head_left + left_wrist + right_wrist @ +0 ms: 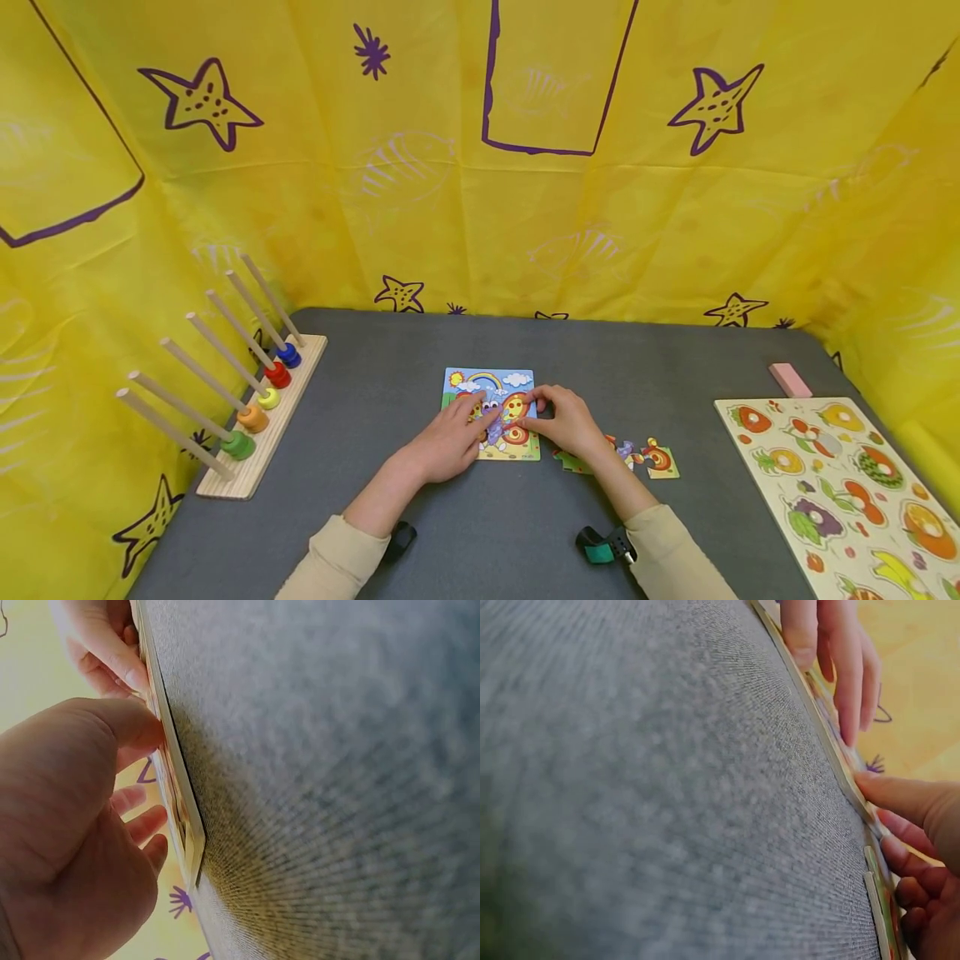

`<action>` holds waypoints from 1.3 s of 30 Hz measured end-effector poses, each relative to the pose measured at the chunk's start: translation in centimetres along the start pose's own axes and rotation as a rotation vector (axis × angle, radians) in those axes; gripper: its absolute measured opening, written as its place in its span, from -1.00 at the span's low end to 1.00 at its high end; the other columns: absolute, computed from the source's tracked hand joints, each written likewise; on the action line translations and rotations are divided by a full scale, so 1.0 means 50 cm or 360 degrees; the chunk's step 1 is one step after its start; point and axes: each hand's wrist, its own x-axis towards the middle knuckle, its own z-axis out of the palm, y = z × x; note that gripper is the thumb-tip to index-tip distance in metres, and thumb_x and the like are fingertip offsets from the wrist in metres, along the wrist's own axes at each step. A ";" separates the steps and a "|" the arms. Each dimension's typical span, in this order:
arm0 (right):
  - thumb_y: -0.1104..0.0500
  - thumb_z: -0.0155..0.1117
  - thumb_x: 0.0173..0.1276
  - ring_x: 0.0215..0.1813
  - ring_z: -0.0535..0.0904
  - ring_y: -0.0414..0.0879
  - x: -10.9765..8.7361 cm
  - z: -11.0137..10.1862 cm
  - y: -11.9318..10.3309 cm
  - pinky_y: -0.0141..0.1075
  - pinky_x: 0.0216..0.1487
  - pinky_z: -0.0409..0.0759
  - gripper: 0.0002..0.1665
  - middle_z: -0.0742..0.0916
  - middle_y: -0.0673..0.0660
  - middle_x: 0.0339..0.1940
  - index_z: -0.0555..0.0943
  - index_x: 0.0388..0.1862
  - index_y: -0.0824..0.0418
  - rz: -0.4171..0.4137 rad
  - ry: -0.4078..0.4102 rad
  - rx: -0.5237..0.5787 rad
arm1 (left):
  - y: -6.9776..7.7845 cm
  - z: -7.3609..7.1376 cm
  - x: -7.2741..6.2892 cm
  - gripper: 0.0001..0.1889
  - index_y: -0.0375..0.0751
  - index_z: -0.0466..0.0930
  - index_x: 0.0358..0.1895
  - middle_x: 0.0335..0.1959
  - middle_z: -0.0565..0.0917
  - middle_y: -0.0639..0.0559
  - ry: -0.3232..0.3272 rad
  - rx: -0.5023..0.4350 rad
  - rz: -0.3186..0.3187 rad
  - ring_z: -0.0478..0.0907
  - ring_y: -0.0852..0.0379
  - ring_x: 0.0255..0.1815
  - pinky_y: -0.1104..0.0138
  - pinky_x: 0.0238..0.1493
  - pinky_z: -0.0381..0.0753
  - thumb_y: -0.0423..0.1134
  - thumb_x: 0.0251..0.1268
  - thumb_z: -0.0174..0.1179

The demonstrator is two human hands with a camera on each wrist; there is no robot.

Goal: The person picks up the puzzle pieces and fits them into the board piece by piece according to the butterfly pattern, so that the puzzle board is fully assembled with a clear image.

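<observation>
Butterfly puzzle (515,407) lies flat on the dark table (367,375), under both hands; its picture reads clearly only in the head view. Left hand (452,439): fingers extended, touching the picture, gripping nothing. Right hand (564,419): thumb and index at the right wing — cannot tell whether they pinch a piece. Right wrist view adds curled outer fingers — hidden from above. Loose pieces (660,460) lie near, right of the puzzle.

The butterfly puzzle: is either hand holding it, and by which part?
The left hand rests on the butterfly puzzle without gripping it. The right hand touches the puzzle's right side; whether it pinches anything there cannot be told.
</observation>
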 end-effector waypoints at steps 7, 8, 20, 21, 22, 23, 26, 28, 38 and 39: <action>0.07 0.41 0.28 -0.40 0.42 -0.15 -0.023 -0.032 0.017 -0.31 -0.40 0.38 -0.77 0.62 -0.08 -0.39 0.73 -0.09 0.06 0.0061 0.0012 0.0065 | 0.009 -0.001 -0.020 -0.46 -0.27 0.19 0.48 0.53 0.03 -0.26 0.0009 -0.0090 -0.0072 -0.01 -0.19 0.51 -0.02 0.42 0.14 -0.35 0.48 -0.04; 0.07 0.39 0.30 -0.39 0.43 -0.15 -0.030 -0.041 0.020 -0.30 -0.40 0.39 -0.79 0.62 -0.08 -0.39 0.73 -0.10 0.05 0.0078 0.0024 0.0065 | 0.011 -0.003 -0.027 -0.46 -0.28 0.20 0.48 0.52 0.04 -0.26 0.0022 -0.0109 -0.0083 0.00 -0.19 0.51 -0.02 0.42 0.15 -0.35 0.47 -0.03; -0.01 0.62 -0.03 -0.16 0.40 -0.10 -0.127 -0.116 0.065 -0.18 -0.14 0.37 -0.61 0.66 -0.07 -0.23 0.70 -0.23 0.07 -0.0203 0.0027 -0.0251 | 0.019 -0.017 -0.143 -0.34 -0.30 0.16 0.49 0.53 0.02 -0.28 -0.0084 -0.0233 -0.0213 0.02 -0.21 0.51 -0.06 0.38 0.19 -0.14 0.44 0.13; -0.01 0.64 -0.06 -0.15 0.40 -0.11 -0.132 -0.117 0.069 -0.19 -0.13 0.36 -0.59 0.66 -0.07 -0.21 0.69 -0.23 0.07 -0.0251 0.0039 -0.0265 | 0.020 -0.017 -0.150 -0.33 -0.31 0.16 0.49 0.54 0.01 -0.28 -0.0095 -0.0238 -0.0230 0.00 -0.21 0.51 -0.06 0.38 0.19 -0.12 0.44 0.13; 0.00 0.65 -0.08 -0.15 0.38 -0.11 -0.136 -0.117 0.072 -0.20 -0.13 0.35 -0.57 0.66 -0.06 -0.21 0.69 -0.23 0.07 -0.0293 0.0047 -0.0273 | 0.020 -0.017 -0.155 -0.32 -0.31 0.15 0.49 0.54 -0.01 -0.27 -0.0112 -0.0242 -0.0253 -0.02 -0.21 0.52 -0.06 0.39 0.17 -0.09 0.44 0.12; 0.01 0.66 -0.09 -0.15 0.36 -0.12 -0.138 -0.117 0.075 -0.21 -0.14 0.33 -0.57 0.65 -0.06 -0.20 0.68 -0.24 0.06 -0.0325 0.0047 -0.0272 | 0.020 -0.017 -0.160 -0.31 -0.31 0.14 0.50 0.55 -0.02 -0.26 -0.0131 -0.0255 -0.0279 -0.04 -0.21 0.53 -0.07 0.39 0.16 -0.07 0.44 0.12; 0.02 0.66 -0.10 -0.17 0.32 -0.15 -0.143 -0.116 0.077 -0.24 -0.17 0.30 -0.58 0.64 -0.05 -0.21 0.67 -0.27 0.04 -0.0374 0.0038 -0.0271 | 0.020 -0.015 -0.168 -0.28 -0.28 0.10 0.52 0.57 -0.06 -0.22 -0.0183 -0.0284 -0.0343 -0.09 -0.19 0.54 -0.09 0.40 0.13 -0.01 0.45 0.10; 0.03 0.66 -0.09 -0.18 0.30 -0.16 -0.144 -0.116 0.076 -0.25 -0.18 0.29 -0.59 0.63 -0.07 -0.23 0.65 -0.28 0.03 -0.0351 0.0022 -0.0264 | 0.019 -0.013 -0.170 -0.28 -0.26 0.08 0.52 0.57 -0.07 -0.19 -0.0200 -0.0288 -0.0357 -0.12 -0.17 0.55 -0.08 0.41 0.11 0.01 0.46 0.09; 0.10 0.57 0.08 -0.36 0.38 -0.23 -0.145 -0.116 0.052 -0.36 -0.35 0.37 -0.58 0.57 -0.14 -0.42 0.64 -0.06 0.00 -0.0263 -0.0140 -0.0216 | 0.015 -0.012 -0.173 -0.27 -0.22 0.09 0.53 0.58 -0.06 -0.13 -0.0210 -0.0303 -0.0350 -0.13 -0.15 0.56 -0.10 0.40 0.13 0.04 0.45 0.09; 0.13 0.54 0.10 -0.37 0.37 -0.23 -0.144 -0.116 0.050 -0.38 -0.37 0.36 -0.59 0.61 -0.15 -0.40 0.66 -0.04 0.01 -0.0321 -0.0139 -0.0235 | 0.014 -0.012 -0.173 -0.27 -0.21 0.09 0.53 0.58 -0.06 -0.12 -0.0211 -0.0300 -0.0350 -0.14 -0.14 0.56 -0.10 0.40 0.13 0.04 0.45 0.08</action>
